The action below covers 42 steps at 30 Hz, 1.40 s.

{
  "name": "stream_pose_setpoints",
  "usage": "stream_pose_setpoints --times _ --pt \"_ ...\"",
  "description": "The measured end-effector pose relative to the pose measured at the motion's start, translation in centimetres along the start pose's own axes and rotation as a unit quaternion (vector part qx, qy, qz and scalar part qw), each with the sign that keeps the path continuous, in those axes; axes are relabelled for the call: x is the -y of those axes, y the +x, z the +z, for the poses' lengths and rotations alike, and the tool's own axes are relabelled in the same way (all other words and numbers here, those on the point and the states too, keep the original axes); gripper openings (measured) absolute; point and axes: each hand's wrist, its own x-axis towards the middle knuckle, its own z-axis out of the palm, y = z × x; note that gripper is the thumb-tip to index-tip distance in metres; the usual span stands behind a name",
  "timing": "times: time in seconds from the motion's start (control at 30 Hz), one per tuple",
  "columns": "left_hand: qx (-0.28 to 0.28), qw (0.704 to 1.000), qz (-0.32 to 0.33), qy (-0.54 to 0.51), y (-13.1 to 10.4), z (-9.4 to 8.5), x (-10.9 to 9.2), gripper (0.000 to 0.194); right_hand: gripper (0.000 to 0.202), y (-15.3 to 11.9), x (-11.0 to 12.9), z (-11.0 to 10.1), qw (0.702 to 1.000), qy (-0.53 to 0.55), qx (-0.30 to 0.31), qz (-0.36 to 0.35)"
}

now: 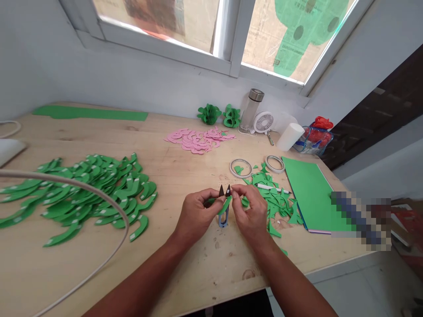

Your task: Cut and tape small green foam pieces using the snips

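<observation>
My left hand [197, 214] is closed, thumb and fingers pinching a curved green paper piece [225, 206]. Close beside it, my right hand [251, 210] has its thumb and fingertips pressed together near a tiny white patch between the hands. Whether the right fingers hold that patch or the paper's edge is too small to make out. Under the paper lie thread snips [222, 221] with a blue handle, their dark blades pointing away from me. Green paper scraps [279, 202] are scattered just right of my right hand, with a white pen [273, 188] on top.
At left is a heap of green paper pieces [95, 189] with white patches; a pale cable [99, 190] arcs before it. Pink cut-outs [198, 140], two tape rolls [240, 168], a glass bottle [250, 112] and small fan [263, 122] stand farther back. Green sheets [313, 193] lie right.
</observation>
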Motion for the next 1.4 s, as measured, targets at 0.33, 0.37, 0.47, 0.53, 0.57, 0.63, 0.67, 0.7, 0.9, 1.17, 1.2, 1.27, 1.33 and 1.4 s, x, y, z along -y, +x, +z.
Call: stream_pose_setpoints --times 0.33,0.37,0.47,0.53,0.57,0.63,0.67,0.7,0.9,1.17,1.2,1.27,1.33,1.4 --pt "-0.002 1.0 0.007 0.001 -0.01 0.05 -0.16 0.015 0.016 0.03 -0.4 -0.06 0.994 -0.052 -0.001 -0.097" --pt "-0.002 1.0 0.006 -0.001 -0.02 0.05 -0.12 0.015 0.016 -0.01 -0.47 -0.04 0.993 -0.057 0.0 -0.101" --pt "0.002 1.0 0.005 0.003 -0.03 0.01 0.07 0.016 0.016 -0.14 -0.6 0.0 0.992 -0.064 -0.002 -0.109" --pt "0.006 1.0 0.007 0.008 -0.04 -0.03 0.22 0.017 0.016 -0.17 -0.61 0.02 0.992 -0.066 -0.002 -0.111" --pt "0.007 1.0 0.007 0.01 -0.04 -0.04 0.27 0.017 0.015 -0.17 -0.59 0.02 0.992 -0.066 -0.002 -0.111" --pt "0.007 1.0 0.006 0.01 -0.04 -0.05 0.34 0.016 0.014 -0.14 -0.55 0.04 0.991 -0.068 -0.001 -0.111" --pt "0.008 1.0 0.006 0.01 -0.03 -0.05 0.34 0.016 0.014 -0.12 -0.52 0.05 0.992 -0.069 0.0 -0.11" --pt "0.007 1.0 0.007 0.01 -0.02 -0.05 0.32 0.016 0.013 -0.11 -0.49 0.07 0.992 -0.07 0.001 -0.108" --pt "-0.003 1.0 0.016 0.006 0.07 -0.06 0.14 0.015 0.011 -0.08 -0.38 0.07 0.993 -0.066 0.002 -0.103" --pt "0.006 1.0 0.006 0.005 0.0 -0.09 0.09 0.016 0.017 -0.11 -0.47 0.01 0.991 -0.067 0.004 -0.119" --pt "0.009 1.0 0.006 0.005 -0.01 -0.11 0.08 0.016 0.018 -0.12 -0.48 0.04 0.99 -0.066 0.004 -0.122" --pt "0.013 1.0 0.007 0.004 -0.03 -0.14 0.05 0.016 0.018 -0.11 -0.52 0.09 0.991 -0.062 0.005 -0.121" --pt "0.015 1.0 0.008 0.004 -0.07 -0.16 0.02 0.016 0.018 -0.1 -0.54 0.13 0.991 -0.059 0.007 -0.119" --pt "0.017 1.0 0.007 0.005 -0.13 -0.16 -0.02 0.016 0.018 -0.09 -0.53 0.14 0.991 -0.055 0.008 -0.118"
